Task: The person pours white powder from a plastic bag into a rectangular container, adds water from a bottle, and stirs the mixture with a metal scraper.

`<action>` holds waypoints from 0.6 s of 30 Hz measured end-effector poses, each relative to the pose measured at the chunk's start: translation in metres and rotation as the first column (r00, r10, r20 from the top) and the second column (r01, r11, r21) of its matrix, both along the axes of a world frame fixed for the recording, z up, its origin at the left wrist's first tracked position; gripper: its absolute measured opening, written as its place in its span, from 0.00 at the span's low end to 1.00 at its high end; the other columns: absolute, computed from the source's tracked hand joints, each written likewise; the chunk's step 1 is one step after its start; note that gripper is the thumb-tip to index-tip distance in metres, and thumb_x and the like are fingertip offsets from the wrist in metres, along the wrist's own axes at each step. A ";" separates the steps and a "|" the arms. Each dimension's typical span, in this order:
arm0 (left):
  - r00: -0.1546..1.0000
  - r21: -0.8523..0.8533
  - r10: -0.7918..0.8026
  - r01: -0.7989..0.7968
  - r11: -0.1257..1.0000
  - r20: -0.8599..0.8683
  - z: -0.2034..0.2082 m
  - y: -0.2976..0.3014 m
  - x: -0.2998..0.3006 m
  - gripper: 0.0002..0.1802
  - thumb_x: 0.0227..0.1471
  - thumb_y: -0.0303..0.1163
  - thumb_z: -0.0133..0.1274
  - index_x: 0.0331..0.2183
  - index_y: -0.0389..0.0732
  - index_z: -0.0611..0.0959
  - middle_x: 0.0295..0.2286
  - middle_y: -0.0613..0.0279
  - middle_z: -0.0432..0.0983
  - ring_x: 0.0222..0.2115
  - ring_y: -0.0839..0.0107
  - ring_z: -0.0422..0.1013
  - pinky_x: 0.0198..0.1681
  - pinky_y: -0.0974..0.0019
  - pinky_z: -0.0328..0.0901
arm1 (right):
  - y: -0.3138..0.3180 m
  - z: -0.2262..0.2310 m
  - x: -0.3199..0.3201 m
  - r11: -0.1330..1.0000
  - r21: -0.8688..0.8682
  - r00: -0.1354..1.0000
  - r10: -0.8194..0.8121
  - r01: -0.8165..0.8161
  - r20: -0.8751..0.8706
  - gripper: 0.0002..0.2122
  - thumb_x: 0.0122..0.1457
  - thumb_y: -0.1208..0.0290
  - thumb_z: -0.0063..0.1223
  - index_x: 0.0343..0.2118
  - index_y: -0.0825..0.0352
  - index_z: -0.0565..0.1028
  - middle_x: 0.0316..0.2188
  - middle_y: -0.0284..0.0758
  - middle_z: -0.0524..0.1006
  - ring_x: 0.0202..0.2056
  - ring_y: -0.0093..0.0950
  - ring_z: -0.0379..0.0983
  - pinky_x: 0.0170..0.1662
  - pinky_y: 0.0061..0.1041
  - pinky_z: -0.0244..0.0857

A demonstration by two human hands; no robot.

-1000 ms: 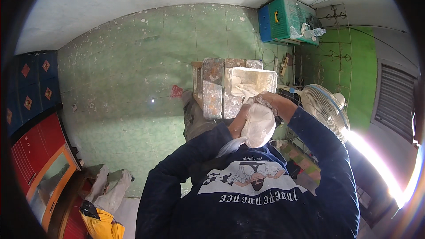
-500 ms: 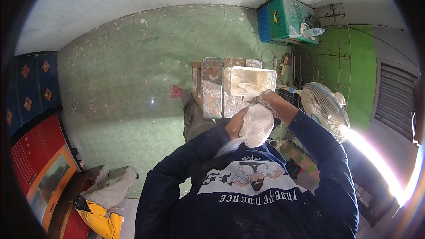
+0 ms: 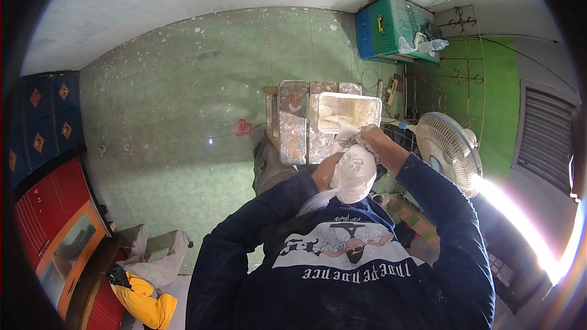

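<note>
A white, dust-coated plastic bag (image 3: 354, 177), filled round with something pale, is held in front of my chest. My right hand (image 3: 369, 139), whitened with powder, is closed round its gathered upper end. On the bag's left side, my left hand (image 3: 327, 172) grips near the same end, its fingers partly hidden behind the bag. A loose twist of clear plastic (image 3: 318, 201) trails from the bag's lower left. Just beyond my hands is a whitish rectangular tub (image 3: 374, 107) with white lumps or powder inside.
The tub rests on a stained wooden bench (image 3: 292, 122). To the right stands a fan (image 3: 449, 150) beside a bright light tube. A green-and-blue cabinet (image 3: 391, 24) is against the far wall. At lower left is a person in a yellow top (image 3: 143, 302); a red scrap (image 3: 243, 127) lies on the tiles.
My left hand has slid up toward the bag's gathered end, and more of it is now behind the bag. The person in yellow has shifted slightly to the right.
</note>
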State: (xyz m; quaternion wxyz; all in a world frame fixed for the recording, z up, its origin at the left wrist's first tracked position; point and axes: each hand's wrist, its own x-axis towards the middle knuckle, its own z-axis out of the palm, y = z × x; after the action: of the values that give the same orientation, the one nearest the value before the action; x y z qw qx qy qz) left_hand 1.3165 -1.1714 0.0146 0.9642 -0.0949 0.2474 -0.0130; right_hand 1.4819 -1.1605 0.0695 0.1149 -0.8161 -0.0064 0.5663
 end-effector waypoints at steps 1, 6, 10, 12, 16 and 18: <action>1.000 0.021 0.002 -0.003 1.000 0.020 -0.003 -0.001 0.000 0.17 0.57 0.38 0.42 0.43 0.37 0.75 0.37 0.59 0.76 0.36 0.70 0.74 0.42 0.66 0.69 | 0.000 0.001 0.000 1.000 -0.007 1.000 -0.009 0.009 0.008 0.18 0.38 0.76 0.68 0.34 0.77 0.75 0.26 0.40 0.78 0.22 0.29 0.76 0.23 0.29 0.70; 0.994 0.074 -0.028 0.020 0.997 0.102 -0.015 0.001 -0.003 0.16 0.59 0.34 0.42 0.46 0.37 0.73 0.39 0.60 0.75 0.39 0.71 0.73 0.44 0.67 0.68 | -0.001 0.001 0.005 0.985 0.014 0.962 -0.165 0.173 -0.219 0.16 0.45 0.73 0.64 0.36 0.75 0.75 0.27 0.39 0.77 0.22 0.29 0.75 0.23 0.29 0.71; 0.990 0.208 -0.117 0.097 0.973 0.084 -0.012 0.003 -0.009 0.17 0.58 0.34 0.43 0.47 0.37 0.73 0.41 0.61 0.74 0.39 0.72 0.72 0.44 0.67 0.68 | -0.003 -0.005 0.010 0.939 0.116 0.874 -0.249 0.322 -0.417 0.14 0.50 0.68 0.60 0.36 0.74 0.75 0.28 0.39 0.77 0.22 0.29 0.75 0.23 0.28 0.71; 0.984 0.334 -0.151 0.113 0.936 0.090 -0.010 0.003 -0.010 0.17 0.58 0.34 0.44 0.48 0.37 0.72 0.41 0.61 0.74 0.39 0.72 0.72 0.44 0.67 0.68 | -0.003 -0.010 0.011 0.960 0.071 0.896 -0.223 0.270 -0.383 0.15 0.50 0.68 0.61 0.36 0.74 0.75 0.27 0.39 0.77 0.22 0.29 0.75 0.23 0.27 0.71; 0.993 0.323 -0.091 0.062 0.944 0.074 -0.012 0.002 -0.006 0.16 0.57 0.34 0.47 0.45 0.36 0.74 0.38 0.60 0.75 0.36 0.72 0.73 0.41 0.66 0.69 | -0.002 -0.015 0.008 0.991 0.030 0.972 -0.119 0.128 -0.201 0.15 0.48 0.67 0.63 0.34 0.73 0.75 0.25 0.38 0.77 0.21 0.28 0.75 0.22 0.28 0.70; 0.992 0.185 -0.066 0.044 0.982 0.110 -0.014 0.003 -0.004 0.16 0.57 0.34 0.47 0.45 0.36 0.74 0.38 0.60 0.75 0.36 0.72 0.73 0.41 0.66 0.69 | 0.000 -0.013 0.006 0.989 0.031 0.973 -0.138 0.146 -0.187 0.15 0.48 0.67 0.64 0.33 0.74 0.76 0.24 0.38 0.77 0.21 0.28 0.75 0.21 0.28 0.69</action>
State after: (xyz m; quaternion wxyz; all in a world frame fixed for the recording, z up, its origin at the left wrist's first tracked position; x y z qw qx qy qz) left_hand 1.3124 -1.1687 0.0005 0.9808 0.0014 0.1937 -0.0225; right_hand 1.4879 -1.1610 0.0565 0.1736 -0.7557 0.0501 0.6295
